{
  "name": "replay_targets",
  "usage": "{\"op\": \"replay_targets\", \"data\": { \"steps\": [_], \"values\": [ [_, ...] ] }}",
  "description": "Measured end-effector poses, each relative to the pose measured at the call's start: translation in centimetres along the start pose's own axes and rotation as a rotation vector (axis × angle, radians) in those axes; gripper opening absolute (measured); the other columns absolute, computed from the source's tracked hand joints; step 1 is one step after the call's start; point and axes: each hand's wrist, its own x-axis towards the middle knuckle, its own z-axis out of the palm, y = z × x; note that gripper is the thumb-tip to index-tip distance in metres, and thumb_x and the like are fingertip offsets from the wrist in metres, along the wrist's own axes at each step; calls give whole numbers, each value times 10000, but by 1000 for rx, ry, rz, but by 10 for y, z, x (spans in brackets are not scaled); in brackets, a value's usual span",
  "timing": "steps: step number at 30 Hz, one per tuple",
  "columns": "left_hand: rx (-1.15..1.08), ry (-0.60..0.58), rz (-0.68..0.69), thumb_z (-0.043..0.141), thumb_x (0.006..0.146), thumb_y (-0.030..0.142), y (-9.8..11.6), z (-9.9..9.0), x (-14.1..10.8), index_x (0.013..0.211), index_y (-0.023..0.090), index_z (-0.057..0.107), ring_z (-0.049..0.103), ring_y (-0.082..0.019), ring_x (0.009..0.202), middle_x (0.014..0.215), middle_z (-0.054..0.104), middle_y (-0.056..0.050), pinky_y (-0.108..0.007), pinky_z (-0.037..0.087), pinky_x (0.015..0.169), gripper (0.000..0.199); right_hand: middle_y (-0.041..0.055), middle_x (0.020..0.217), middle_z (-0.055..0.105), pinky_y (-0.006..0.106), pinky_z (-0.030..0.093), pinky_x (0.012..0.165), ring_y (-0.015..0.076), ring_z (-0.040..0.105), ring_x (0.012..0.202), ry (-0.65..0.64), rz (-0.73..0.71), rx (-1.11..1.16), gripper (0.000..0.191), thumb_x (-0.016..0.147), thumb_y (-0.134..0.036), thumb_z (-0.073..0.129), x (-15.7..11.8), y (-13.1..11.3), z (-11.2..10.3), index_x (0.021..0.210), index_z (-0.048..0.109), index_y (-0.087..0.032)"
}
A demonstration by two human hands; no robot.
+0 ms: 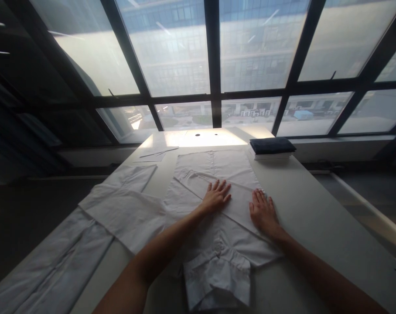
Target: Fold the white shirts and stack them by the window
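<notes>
A white button shirt (214,174) lies spread flat on a long pale table (315,209), collar toward me, with a sleeve folded across its body. My left hand (216,195) rests palm down on the middle of the shirt, fingers spread. My right hand (262,211) presses flat on the shirt's right edge, where the fabric is folded over. Neither hand grips anything.
Another white garment (119,205) lies spread at the left and hangs over the table's left edge. A stack of folded clothes, dark piece on top (271,147), sits at the far right corner. Papers (157,153) lie at the far left. Large windows stand behind the table.
</notes>
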Motion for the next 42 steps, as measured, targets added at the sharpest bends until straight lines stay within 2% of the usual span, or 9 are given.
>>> {"op": "replay_targets", "data": {
  "steps": [3, 5, 8, 12, 15, 24, 33, 39, 42],
  "values": [
    [14, 0, 17, 271, 1045, 594, -2, 5, -5, 1600, 332, 312, 178, -321, 1552, 1679, 254, -30, -600, 175, 1225, 615, 141, 1648, 304, 511, 117, 1242, 262, 221, 1536, -4, 17, -13, 605, 1018, -275, 239, -12, 0, -2, 1569, 351, -53],
    [15, 6, -7, 273, 1049, 583, -18, 3, -3, 1612, 337, 273, 155, -299, 1559, 1691, 214, -23, -572, 180, 1231, 614, 140, 1649, 299, 513, 119, 1241, 262, 220, 1536, -18, 23, -17, 609, 1017, -279, 240, -15, -1, -4, 1570, 347, -48],
    [35, 23, -139, 286, 1057, 542, -65, -8, 1, 1626, 331, 221, 122, -295, 1565, 1704, 153, -30, -559, 167, 1233, 611, 138, 1651, 293, 513, 122, 1240, 266, 221, 1536, -35, 27, -14, 614, 1013, -281, 240, -14, -3, -6, 1570, 351, -48],
    [84, -22, -397, 262, 1061, 499, -134, -27, 3, 1610, 272, 303, 158, -333, 1554, 1686, 224, -71, -572, 153, 1228, 596, 132, 1655, 286, 509, 116, 1242, 267, 216, 1539, -38, 37, 2, 619, 1009, -287, 240, -12, -3, -7, 1572, 355, -56],
    [86, -29, -485, 238, 1054, 520, -160, -30, 2, 1617, 272, 281, 166, -342, 1551, 1693, 198, -75, -567, 168, 1224, 617, 127, 1658, 279, 505, 110, 1244, 264, 216, 1540, -45, 40, 13, 620, 1008, -294, 250, -11, -2, -5, 1577, 352, -69],
    [95, 10, -484, 220, 1041, 554, -166, -22, 2, 1612, 294, 294, 206, -341, 1541, 1686, 226, -69, -568, 184, 1218, 632, 126, 1666, 252, 529, 97, 1242, 256, 185, 1548, -106, 30, 38, 635, 1013, -343, 277, -5, 15, -7, 1591, 318, -84],
    [109, 12, -481, 229, 1039, 539, -166, -23, 3, 1608, 289, 309, 210, -338, 1540, 1682, 238, -73, -571, 201, 1211, 626, 176, 1617, 359, 546, 198, 1212, 285, 281, 1514, -17, 277, 69, 621, 1053, -390, 211, 14, 53, -15, 1530, 415, -48],
    [96, 11, -485, 232, 1038, 542, -164, -25, 3, 1609, 293, 304, 207, -336, 1542, 1683, 234, -73, -570, 195, 1214, 627, 106, 1658, 288, 506, 137, 1238, 215, 194, 1546, -69, -45, 102, 591, 1059, -364, 223, 18, 30, -19, 1588, 325, -122],
    [100, 2, -487, 226, 1040, 539, -163, -26, 3, 1610, 289, 301, 205, -335, 1542, 1685, 230, -75, -567, 196, 1216, 627, 101, 1657, 289, 517, 121, 1238, 220, 209, 1541, -139, -49, 85, 598, 1059, -393, 244, 17, 26, -17, 1593, 319, -136]
  ]
}}
